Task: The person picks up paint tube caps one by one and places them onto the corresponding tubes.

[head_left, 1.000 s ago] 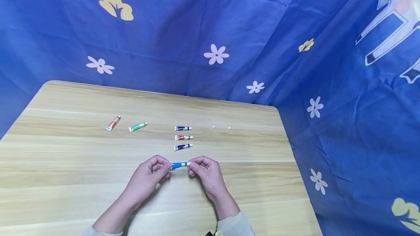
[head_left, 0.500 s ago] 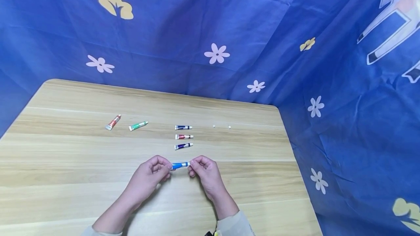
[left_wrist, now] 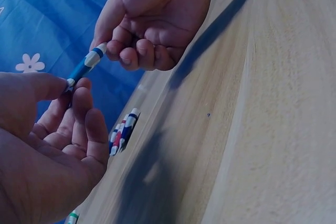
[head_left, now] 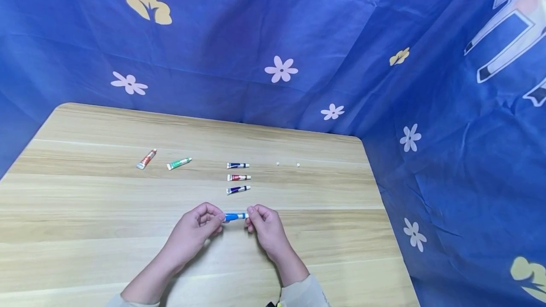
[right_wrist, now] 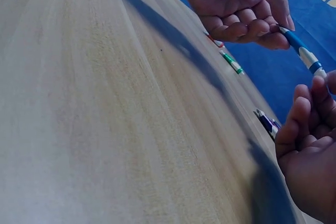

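Note:
A small blue paint tube (head_left: 234, 217) with a white cap is held level above the table between both hands. My left hand (head_left: 198, 226) pinches its flat crimped end between thumb and fingertips. At the other end my right hand (head_left: 266, 226) pinches the white cap, which the fingertips mostly cover in the head view. The left wrist view shows the tube (left_wrist: 86, 64) slanting between the two hands, the right hand's other fingers curled loosely. From the right wrist, the blue band beside the cap shows on the tube (right_wrist: 302, 51).
Beyond the hands, a dark blue tube (head_left: 237, 166), a red tube (head_left: 239, 177) and a purple-blue tube (head_left: 238, 190) lie in a column. An orange-red tube (head_left: 147, 159) and a green tube (head_left: 179, 163) lie further left. Two small white caps (head_left: 277, 163) sit to the right.
Both hands stay on the blue tube. The right hand's fingers have shifted slightly at the cap, and the tube has moved very slightly right and nearer.

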Demonstrator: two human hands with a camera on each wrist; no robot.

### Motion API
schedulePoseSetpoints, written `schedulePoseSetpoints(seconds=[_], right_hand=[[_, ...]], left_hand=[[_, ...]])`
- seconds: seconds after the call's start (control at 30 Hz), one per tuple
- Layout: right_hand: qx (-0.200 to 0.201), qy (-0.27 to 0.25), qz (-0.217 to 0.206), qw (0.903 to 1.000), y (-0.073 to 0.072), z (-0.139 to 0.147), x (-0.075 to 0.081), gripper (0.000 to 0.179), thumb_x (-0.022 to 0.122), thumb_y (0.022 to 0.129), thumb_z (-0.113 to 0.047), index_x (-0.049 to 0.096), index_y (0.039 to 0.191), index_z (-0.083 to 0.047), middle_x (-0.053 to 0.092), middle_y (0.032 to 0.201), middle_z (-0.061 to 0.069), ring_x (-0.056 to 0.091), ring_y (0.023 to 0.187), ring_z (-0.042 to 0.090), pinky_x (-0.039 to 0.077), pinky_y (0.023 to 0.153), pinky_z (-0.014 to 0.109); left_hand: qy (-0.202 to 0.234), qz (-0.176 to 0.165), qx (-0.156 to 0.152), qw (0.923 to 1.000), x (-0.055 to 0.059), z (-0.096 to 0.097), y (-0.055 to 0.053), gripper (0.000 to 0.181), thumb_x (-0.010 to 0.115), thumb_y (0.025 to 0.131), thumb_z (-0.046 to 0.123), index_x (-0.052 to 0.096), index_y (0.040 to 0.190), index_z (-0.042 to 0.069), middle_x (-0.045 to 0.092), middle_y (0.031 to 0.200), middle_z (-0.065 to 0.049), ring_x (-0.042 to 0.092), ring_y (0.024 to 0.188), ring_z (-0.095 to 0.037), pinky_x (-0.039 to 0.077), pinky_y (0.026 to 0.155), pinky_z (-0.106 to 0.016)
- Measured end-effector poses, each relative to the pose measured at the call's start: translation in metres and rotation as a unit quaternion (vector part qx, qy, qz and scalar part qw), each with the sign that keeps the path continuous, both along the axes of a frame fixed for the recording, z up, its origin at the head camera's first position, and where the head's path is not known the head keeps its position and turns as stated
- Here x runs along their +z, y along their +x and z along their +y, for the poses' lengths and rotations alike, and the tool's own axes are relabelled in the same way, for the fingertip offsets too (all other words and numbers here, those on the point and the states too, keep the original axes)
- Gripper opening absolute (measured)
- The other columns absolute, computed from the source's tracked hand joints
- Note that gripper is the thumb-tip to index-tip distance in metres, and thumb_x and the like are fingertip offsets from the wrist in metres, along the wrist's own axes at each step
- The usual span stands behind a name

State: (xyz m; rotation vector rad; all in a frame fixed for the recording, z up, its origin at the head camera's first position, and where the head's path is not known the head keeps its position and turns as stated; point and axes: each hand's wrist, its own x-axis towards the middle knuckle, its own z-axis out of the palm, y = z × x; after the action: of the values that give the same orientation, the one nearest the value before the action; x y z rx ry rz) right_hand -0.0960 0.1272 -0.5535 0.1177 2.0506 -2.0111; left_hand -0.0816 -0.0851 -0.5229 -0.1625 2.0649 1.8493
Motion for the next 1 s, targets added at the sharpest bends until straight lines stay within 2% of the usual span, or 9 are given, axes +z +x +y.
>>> schedulePoseSetpoints(seconds=[0.33,0.63,0.87,1.0], right_hand=[[0.002,0.022,0.008,0.9997,0.002,-0.0008,-0.0007,0.05,0.059,0.112,-0.024,0.057,0.09,0.021,0.058,0.07,-0.003,0.052,0.067,0.009,0.046,0.068,0.018],[0.003,0.017,0.011,0.9998,0.0014,-0.0011,-0.0008,0.051,0.054,0.114,-0.024,0.055,0.088,0.02,0.057,0.07,-0.005,0.05,0.066,0.006,0.045,0.067,0.016],[0.016,0.02,0.025,0.9994,0.0017,0.0012,-0.0002,0.053,0.044,0.117,-0.026,0.057,0.095,0.02,0.057,0.073,-0.002,0.055,0.068,0.008,0.05,0.077,0.02],[0.035,-0.002,0.032,0.9989,0.0005,0.0044,-0.0001,0.049,0.044,0.118,-0.028,0.059,0.104,0.017,0.061,0.079,0.001,0.058,0.071,0.008,0.052,0.078,0.02]], left_hand=[[-0.004,0.002,-0.002,1.0,0.001,0.0017,0.001,0.021,0.073,0.104,0.02,0.067,0.113,0.001,0.071,0.087,-0.002,0.065,0.077,-0.012,0.056,0.072,-0.026],[-0.004,-0.002,-0.003,1.0,0.0048,0.0024,0.0009,0.019,0.072,0.105,0.017,0.067,0.112,0.0,0.073,0.089,-0.005,0.067,0.08,-0.013,0.058,0.076,-0.025],[-0.003,-0.003,-0.003,1.0,0.0045,0.0018,0.0006,0.019,0.071,0.105,0.017,0.067,0.114,0.001,0.075,0.094,-0.007,0.069,0.084,-0.014,0.06,0.079,-0.025],[-0.004,-0.004,-0.001,1.0,0.0035,0.0011,0.0006,0.018,0.071,0.105,0.015,0.067,0.115,0.001,0.075,0.095,-0.007,0.07,0.085,-0.014,0.06,0.08,-0.025]])
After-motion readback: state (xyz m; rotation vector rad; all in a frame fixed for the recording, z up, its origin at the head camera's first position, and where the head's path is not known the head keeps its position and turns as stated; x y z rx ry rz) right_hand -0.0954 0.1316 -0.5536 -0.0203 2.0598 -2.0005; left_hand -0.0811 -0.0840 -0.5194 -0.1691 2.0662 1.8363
